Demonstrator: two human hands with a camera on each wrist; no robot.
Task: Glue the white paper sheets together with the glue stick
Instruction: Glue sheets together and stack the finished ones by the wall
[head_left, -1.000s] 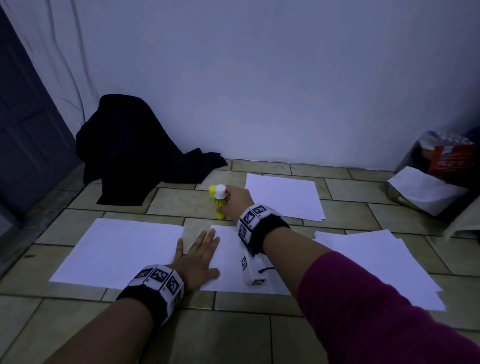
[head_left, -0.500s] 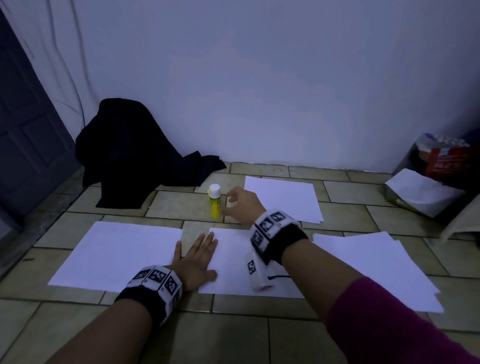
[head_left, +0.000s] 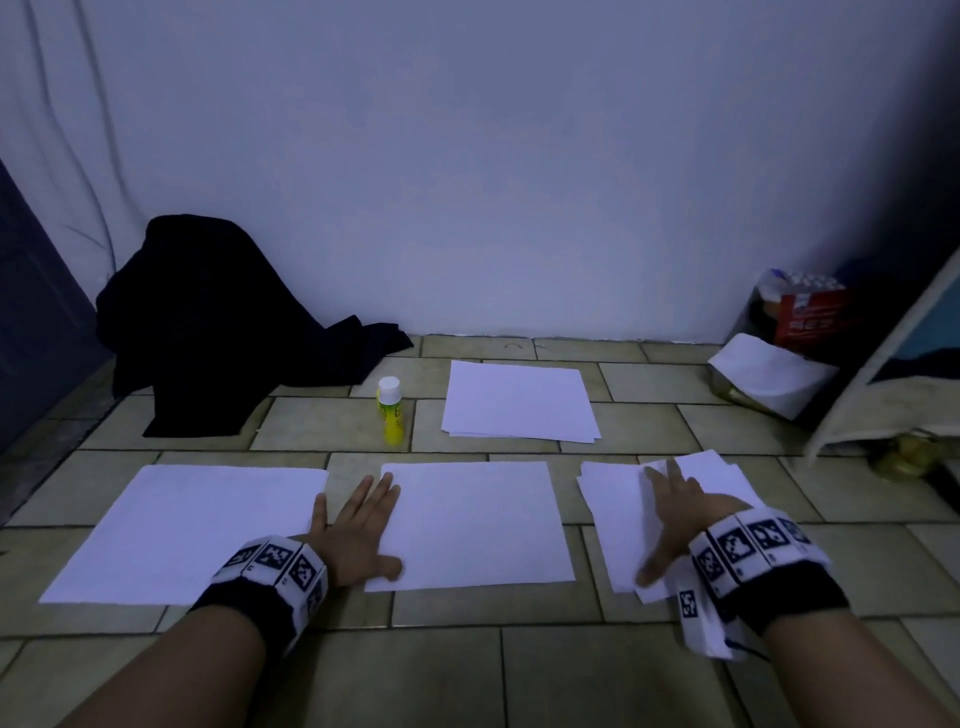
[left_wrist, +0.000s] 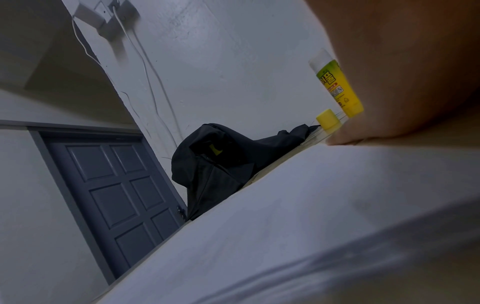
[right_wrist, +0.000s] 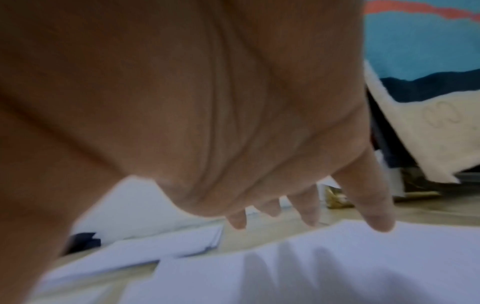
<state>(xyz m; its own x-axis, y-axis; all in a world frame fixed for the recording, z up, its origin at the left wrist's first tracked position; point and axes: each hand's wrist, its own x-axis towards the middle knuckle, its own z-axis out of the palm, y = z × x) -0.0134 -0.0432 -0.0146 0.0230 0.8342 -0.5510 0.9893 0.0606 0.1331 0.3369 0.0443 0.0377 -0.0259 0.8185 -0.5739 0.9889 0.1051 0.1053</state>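
Both hands are down on the tiled floor (head_left: 457, 670) at the bottom of the head frame, and neither grips anything: the left hand (head_left: 358, 535) lies flat, fingers straight and spread, its thumb and fingertips on the left edge of the centre sheet (head_left: 478, 525), palm over the gap beside the left sheet (head_left: 182, 530); the right hand (head_left: 675, 514) is spread flat too, pressing on the loose, fanned pile of sheets (head_left: 618, 519) at lower right, and in the right wrist view its fingertips (right_wrist: 376, 220) touch the top paper, though that picture is blurred. The glue stick (head_left: 390, 410) stands upright on the floor in the middle of the frame, white top up, yellow body below, well apart from both hands, just left of the far stack of paper (head_left: 519, 402). From the left wrist view a small yellow cap (left_wrist: 327, 119) sits on the floor right beside the stick's base. Upper left, a black cloth heap (head_left: 218, 322) slumps against the white wall (head_left: 519, 156), with a dark grey door (left_wrist: 114, 191) to its left. Far right of the frame, a red box (head_left: 810, 317) and a folded white paper bundle (head_left: 769, 374) sit by the wall
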